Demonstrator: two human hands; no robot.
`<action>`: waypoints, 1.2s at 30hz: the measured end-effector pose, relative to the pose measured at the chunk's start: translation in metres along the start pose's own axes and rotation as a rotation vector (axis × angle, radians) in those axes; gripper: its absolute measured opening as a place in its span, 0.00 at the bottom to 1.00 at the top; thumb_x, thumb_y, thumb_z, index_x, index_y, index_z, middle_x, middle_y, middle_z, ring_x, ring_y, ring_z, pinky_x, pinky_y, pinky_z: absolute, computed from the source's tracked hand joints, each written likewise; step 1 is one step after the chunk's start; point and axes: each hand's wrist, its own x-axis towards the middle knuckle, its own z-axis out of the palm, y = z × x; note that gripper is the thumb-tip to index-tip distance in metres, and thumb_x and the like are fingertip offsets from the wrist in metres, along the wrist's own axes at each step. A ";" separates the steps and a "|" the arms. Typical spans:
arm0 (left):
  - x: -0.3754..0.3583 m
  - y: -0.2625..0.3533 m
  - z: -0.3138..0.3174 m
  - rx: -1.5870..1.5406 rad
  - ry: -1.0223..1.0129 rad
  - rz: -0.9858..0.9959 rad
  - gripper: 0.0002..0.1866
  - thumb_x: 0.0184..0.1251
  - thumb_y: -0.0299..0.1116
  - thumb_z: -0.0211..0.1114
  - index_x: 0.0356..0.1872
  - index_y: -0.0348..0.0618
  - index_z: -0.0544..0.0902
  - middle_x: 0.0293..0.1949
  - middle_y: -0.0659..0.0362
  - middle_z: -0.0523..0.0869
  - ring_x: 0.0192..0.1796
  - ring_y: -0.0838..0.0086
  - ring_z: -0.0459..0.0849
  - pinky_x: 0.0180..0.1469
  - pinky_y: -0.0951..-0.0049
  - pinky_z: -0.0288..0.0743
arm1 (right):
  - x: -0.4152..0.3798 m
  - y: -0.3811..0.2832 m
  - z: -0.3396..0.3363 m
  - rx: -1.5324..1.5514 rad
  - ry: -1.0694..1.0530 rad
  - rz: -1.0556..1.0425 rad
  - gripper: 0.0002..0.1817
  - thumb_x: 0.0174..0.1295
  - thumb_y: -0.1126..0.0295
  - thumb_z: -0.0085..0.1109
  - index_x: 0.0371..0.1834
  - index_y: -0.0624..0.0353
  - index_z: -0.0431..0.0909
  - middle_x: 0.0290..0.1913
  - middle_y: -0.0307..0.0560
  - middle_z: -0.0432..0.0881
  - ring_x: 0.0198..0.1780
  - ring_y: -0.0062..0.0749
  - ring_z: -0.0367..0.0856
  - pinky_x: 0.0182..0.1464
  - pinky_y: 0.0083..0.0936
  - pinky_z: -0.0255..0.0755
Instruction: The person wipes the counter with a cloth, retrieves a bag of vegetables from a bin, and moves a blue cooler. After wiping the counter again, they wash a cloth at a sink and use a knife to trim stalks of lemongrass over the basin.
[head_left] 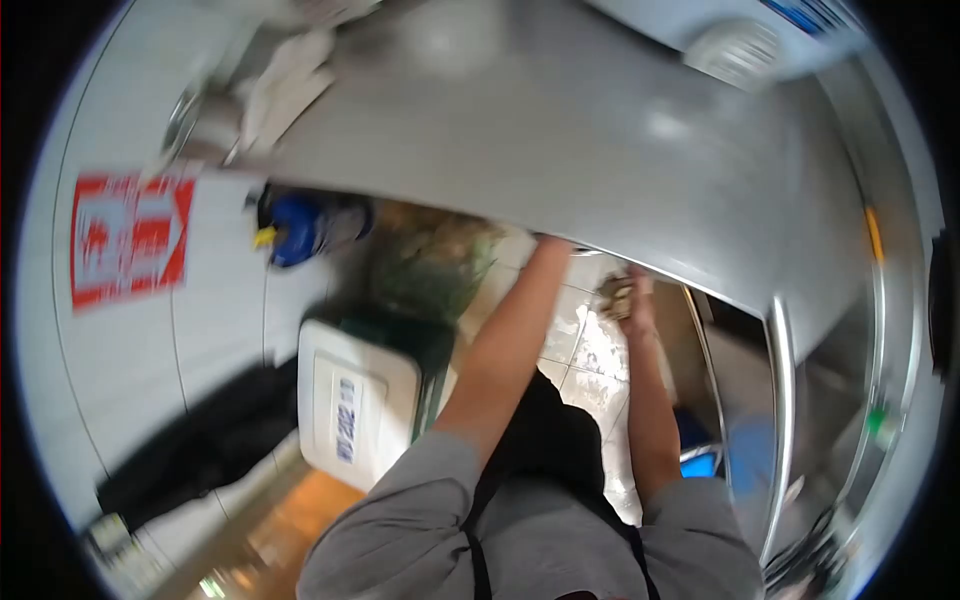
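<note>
My left forearm (515,335) reaches up to the front edge of the steel table (560,110), and the hand beyond the wrist is hidden under the tabletop. Just below that edge, my right hand (640,300) is closed around a crumpled brownish-grey thing (614,294), perhaps a rag; motion blur hides its exact kind. Wet, shiny floor tiles (600,345) show between my arms. Close to the left wrist, part of a thin metal piece (586,252) peeks out beneath the table edge.
A bin with a white lid (345,400) stands left, near a clear bag of brownish-green contents (425,260). A blue container (295,228) sits under the table. An open steel door with a long handle (782,400) is at right. White cloth (285,90) lies on the table.
</note>
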 end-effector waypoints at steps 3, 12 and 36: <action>0.014 -0.006 -0.017 -0.848 -0.005 -0.312 0.21 0.59 0.39 0.51 0.50 0.34 0.71 0.53 0.50 0.74 0.54 0.55 0.72 0.55 0.55 0.67 | -0.061 0.038 0.001 -0.021 0.151 0.104 0.24 0.60 0.51 0.53 0.52 0.56 0.68 0.35 0.47 0.78 0.30 0.32 0.79 0.25 0.30 0.76; -0.191 -0.097 -0.047 -0.296 -0.549 -0.934 0.29 0.59 0.59 0.49 0.54 0.52 0.69 0.34 0.59 0.71 0.40 0.69 0.69 0.46 0.65 0.68 | -0.212 0.058 0.004 -0.129 0.673 0.036 0.30 0.52 0.47 0.59 0.44 0.66 0.73 0.39 0.48 0.79 0.40 0.29 0.78 0.42 0.24 0.73; -0.392 -0.040 0.141 0.774 -1.443 -0.736 0.15 0.66 0.35 0.49 0.51 0.44 0.72 0.42 0.56 0.79 0.35 0.70 0.80 0.37 0.68 0.77 | -0.484 0.302 -0.447 1.098 1.769 -0.112 0.32 0.53 0.55 0.60 0.58 0.56 0.63 0.32 0.44 0.71 0.31 0.31 0.70 0.34 0.40 0.73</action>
